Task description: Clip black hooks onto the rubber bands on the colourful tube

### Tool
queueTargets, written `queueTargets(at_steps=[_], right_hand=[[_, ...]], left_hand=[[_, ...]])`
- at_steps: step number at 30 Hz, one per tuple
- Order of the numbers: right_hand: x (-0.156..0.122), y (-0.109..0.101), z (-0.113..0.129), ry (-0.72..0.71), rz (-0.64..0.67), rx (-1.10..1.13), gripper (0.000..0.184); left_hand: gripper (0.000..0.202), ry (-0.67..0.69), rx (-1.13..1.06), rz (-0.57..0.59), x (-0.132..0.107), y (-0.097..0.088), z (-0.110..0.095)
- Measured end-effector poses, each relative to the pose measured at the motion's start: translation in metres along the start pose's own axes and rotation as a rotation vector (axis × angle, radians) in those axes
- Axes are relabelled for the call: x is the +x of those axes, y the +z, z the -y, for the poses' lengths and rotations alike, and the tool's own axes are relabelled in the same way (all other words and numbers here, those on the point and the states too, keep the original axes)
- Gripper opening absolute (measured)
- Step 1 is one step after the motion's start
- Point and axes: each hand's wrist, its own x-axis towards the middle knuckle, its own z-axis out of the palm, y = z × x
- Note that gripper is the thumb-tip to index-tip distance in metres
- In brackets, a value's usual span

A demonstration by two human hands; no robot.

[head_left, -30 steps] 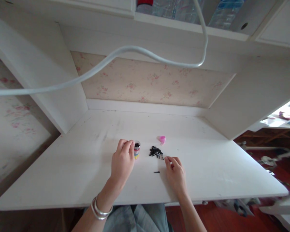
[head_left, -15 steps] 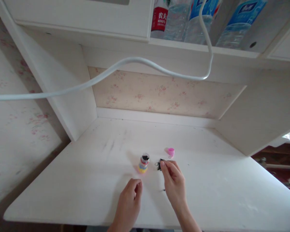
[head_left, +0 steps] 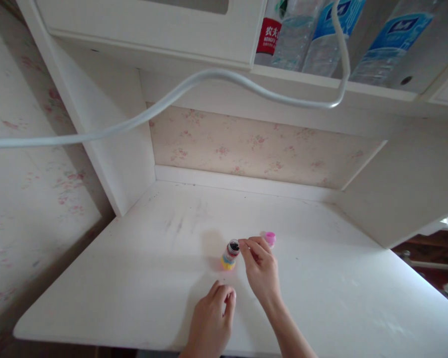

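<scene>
A small clear jar [head_left: 228, 259] with bands of yellow, blue and red stands upright on the white desk, its mouth open and black stuff [head_left: 234, 246] inside near the top. At the right side of its rim my right hand [head_left: 260, 266] has thumb and forefinger pinched together; whatever lies between the tips is too small to make out. Closer to the desk's front edge, my left hand [head_left: 212, 315] is loosely curled, thumb tip against the forefinger, with nothing seen in it. A pink cap [head_left: 270, 238] lies just behind my right hand, partly covered by it.
The white desk [head_left: 134, 268] has a raised back strip and side panels. Overhead, a white cable [head_left: 216, 74] crosses the view in front of a shelf holding several plastic bottles [head_left: 296, 37]. Floral wallpaper [head_left: 224, 144] covers the back wall.
My right hand has moved left from the small black pile to the jar's rim. The pile beside the jar is no longer visible. The whole view has shifted slightly.
</scene>
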Motion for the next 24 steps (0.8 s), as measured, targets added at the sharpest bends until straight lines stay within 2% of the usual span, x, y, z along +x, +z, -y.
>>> queueTargets(at_steps=[6,10,15,24], right_hand=[[-0.002,-0.008,0.001,-0.021,0.006,-0.038,0.024],[-0.009,-0.012,0.002,-0.096,0.086,-0.220,0.025],[-0.014,-0.011,0.007,-0.183,0.158,-0.423,0.028],[-0.001,-0.009,0.023,-0.305,0.187,-0.578,0.028]], left_hand=[[0.025,0.011,0.039,0.012,-0.001,0.002,0.002],[0.023,0.018,0.107,0.018,0.001,0.001,0.000],[0.022,0.036,0.206,0.056,0.002,0.000,-0.007],[0.025,0.032,0.208,0.187,0.011,0.011,-0.029]])
